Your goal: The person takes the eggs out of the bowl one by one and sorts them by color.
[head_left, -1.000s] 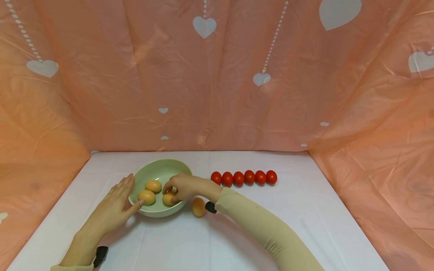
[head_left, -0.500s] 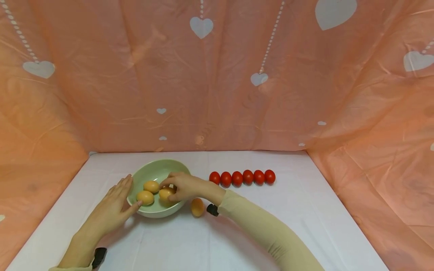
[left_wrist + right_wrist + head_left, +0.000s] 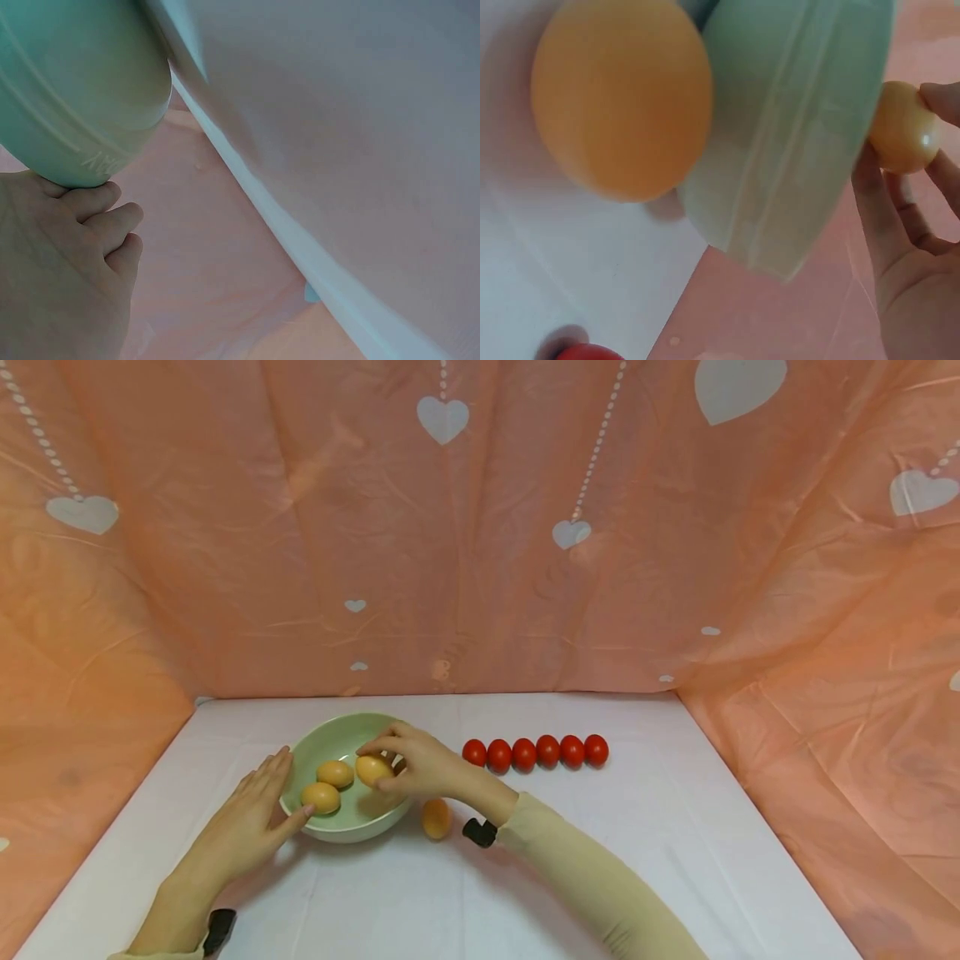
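Note:
In the head view a pale green bowl (image 3: pixel 348 835) stands at the left of the table with two tan eggs (image 3: pixel 321 797) lying in it. My right hand (image 3: pixel 427 766) pinches a third egg (image 3: pixel 372 770) between thumb and fingers, raised above the bowl's floor; the right wrist view shows this held egg (image 3: pixel 904 127) beyond the rim. Another egg (image 3: pixel 436 819) lies on the table just right of the bowl. With fingers extended, my left hand (image 3: pixel 243 827) rests against the bowl's left side, its thumb near the front rim. Its fingertips touch the outer wall in the left wrist view.
Several red cherry tomatoes (image 3: pixel 523 755) sit in a row to the right of the bowl. White cloth (image 3: pixel 600 860) covers the table. An orange-pink curtain (image 3: pixel 465 568) with hearts encloses the back and sides.
My right hand has lifted an egg from the bowl's floor, drawing its wrist slightly back to the right. The left hand stays against the bowl. The head view has shifted a little.

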`<state>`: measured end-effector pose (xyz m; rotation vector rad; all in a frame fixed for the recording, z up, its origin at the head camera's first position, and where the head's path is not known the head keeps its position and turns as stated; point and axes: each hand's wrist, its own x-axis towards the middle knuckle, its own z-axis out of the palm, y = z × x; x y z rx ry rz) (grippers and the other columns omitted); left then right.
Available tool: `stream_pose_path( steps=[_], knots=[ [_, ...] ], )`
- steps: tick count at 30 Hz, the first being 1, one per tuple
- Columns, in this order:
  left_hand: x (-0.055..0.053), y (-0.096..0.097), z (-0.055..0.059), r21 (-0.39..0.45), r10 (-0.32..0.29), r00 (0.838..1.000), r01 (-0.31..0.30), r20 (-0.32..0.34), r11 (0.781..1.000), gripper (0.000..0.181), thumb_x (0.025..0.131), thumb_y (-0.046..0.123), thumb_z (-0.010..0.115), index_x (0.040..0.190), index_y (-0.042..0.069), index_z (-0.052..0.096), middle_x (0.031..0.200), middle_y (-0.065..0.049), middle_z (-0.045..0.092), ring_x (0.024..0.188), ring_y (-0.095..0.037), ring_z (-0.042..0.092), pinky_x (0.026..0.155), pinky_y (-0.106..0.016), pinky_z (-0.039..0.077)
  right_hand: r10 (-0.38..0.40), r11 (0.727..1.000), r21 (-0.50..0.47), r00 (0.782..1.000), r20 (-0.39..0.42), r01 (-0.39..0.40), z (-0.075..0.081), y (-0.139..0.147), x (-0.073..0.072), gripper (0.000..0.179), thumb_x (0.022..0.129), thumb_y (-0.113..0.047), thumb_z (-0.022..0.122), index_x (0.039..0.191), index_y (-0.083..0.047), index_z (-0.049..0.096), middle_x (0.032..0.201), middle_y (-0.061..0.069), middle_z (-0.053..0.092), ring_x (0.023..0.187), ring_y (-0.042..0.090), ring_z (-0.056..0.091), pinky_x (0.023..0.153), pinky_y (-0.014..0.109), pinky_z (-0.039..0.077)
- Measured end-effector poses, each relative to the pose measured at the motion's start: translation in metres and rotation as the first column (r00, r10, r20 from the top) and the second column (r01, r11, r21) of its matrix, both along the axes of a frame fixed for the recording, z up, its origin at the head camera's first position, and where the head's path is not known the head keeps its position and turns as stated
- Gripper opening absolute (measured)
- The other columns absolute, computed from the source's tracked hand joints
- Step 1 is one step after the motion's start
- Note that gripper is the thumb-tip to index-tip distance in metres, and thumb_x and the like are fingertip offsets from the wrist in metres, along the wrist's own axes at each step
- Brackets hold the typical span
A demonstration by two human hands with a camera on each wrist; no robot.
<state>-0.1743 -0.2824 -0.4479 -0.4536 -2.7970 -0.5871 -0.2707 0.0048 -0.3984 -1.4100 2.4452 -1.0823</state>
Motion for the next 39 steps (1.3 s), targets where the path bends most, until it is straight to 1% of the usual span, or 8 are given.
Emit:
stream_pose_path(
  steps=[4,7,15,20,23,28,34,39],
  knots=[
    [0.0,0.0,-0.001,-0.002,-0.003,1.0,0.003,-0.011,1.0,0.09,0.101,0.043,0.066,0.158,-0.013,0.025,0.163,-0.035,0.028,0.148,-0.055,0.029,0.129,-0.055,0.012,-0.042,0.994,-0.1,0.999,0.027,0.044,0.001,0.008,0.003,0.044,0.09,-0.004,0.078,0.133,-0.005,0.069,0.121,0.013,0.058,0.098,0.01,0.059,0.082,0.014,0.057],
    [-0.001,-0.001,-0.002,-0.005,-0.006,1.0,0.006,-0.017,1.0,0.09,0.101,0.043,0.066,0.158,-0.014,0.025,0.163,-0.035,0.028,0.148,-0.055,0.029,0.13,-0.053,0.011,-0.075,0.98,-0.179,0.996,0.044,0.082,-0.002,0.013,0.006,0.044,0.089,-0.004,0.079,0.131,-0.005,0.07,0.12,0.012,0.058,0.1,0.011,0.06,0.081,0.016,0.059],
    [0.001,0.001,-0.001,0.0,-0.005,1.0,0.005,0.004,1.0,0.09,0.102,0.044,0.065,0.158,-0.013,0.024,0.164,-0.034,0.026,0.149,-0.054,0.027,0.13,-0.051,0.008,-0.137,0.925,-0.35,0.989,0.057,0.148,-0.005,0.03,0.014,0.046,0.086,-0.002,0.081,0.13,-0.003,0.069,0.12,0.011,0.058,0.104,0.02,0.066,0.081,0.022,0.061],
    [0.0,0.0,-0.001,-0.005,-0.009,1.0,0.008,-0.005,1.0,0.09,0.102,0.043,0.065,0.158,-0.014,0.023,0.163,-0.035,0.026,0.15,-0.054,0.027,0.13,-0.05,0.007,-0.178,0.885,-0.423,0.981,0.077,0.194,-0.01,0.042,0.018,0.045,0.086,-0.004,0.083,0.129,-0.005,0.07,0.12,0.01,0.061,0.103,0.022,0.066,0.081,0.025,0.063],
    [0.0,0.0,-0.003,-0.005,-0.014,1.0,0.014,-0.014,1.0,0.09,0.102,0.042,0.064,0.158,-0.014,0.023,0.163,-0.035,0.027,0.15,-0.054,0.027,0.131,-0.044,0.002,-0.199,0.866,-0.446,0.974,0.109,0.227,-0.014,0.049,0.02,0.044,0.086,-0.005,0.084,0.128,-0.006,0.07,0.119,0.009,0.062,0.103,0.022,0.067,0.082,0.027,0.063],
    [0.0,-0.001,-0.004,-0.009,-0.014,1.0,0.014,-0.017,1.0,0.089,0.103,0.042,0.064,0.158,-0.014,0.022,0.163,-0.035,0.026,0.15,-0.054,0.027,0.131,-0.043,0.001,-0.244,0.851,-0.443,0.96,0.138,0.28,-0.022,0.059,0.023,0.045,0.085,-0.006,0.085,0.128,-0.007,0.07,0.12,0.006,0.062,0.102,0.02,0.066,0.082,0.028,0.063],
    [0.0,-0.001,-0.005,-0.009,-0.016,1.0,0.016,-0.02,1.0,0.089,0.103,0.041,0.064,0.159,-0.013,0.022,0.164,-0.035,0.026,0.15,-0.054,0.026,0.13,-0.04,-0.002,-0.266,0.847,-0.434,0.952,0.149,0.305,-0.027,0.071,0.024,0.044,0.086,-0.008,0.086,0.127,-0.008,0.07,0.121,0.006,0.063,0.1,0.024,0.068,0.082,0.031,0.064],
    [-0.001,-0.001,-0.006,-0.014,-0.019,1.0,0.019,-0.024,1.0,0.089,0.103,0.041,0.064,0.159,-0.013,0.021,0.163,-0.035,0.026,0.15,-0.053,0.026,0.13,-0.038,-0.004,-0.284,0.858,-0.395,0.945,0.164,0.327,-0.032,0.082,0.024,0.044,0.087,-0.011,0.085,0.127,-0.007,0.068,0.122,0.009,0.062,0.1,0.031,0.07,0.085,0.035,0.064]
  ],
)
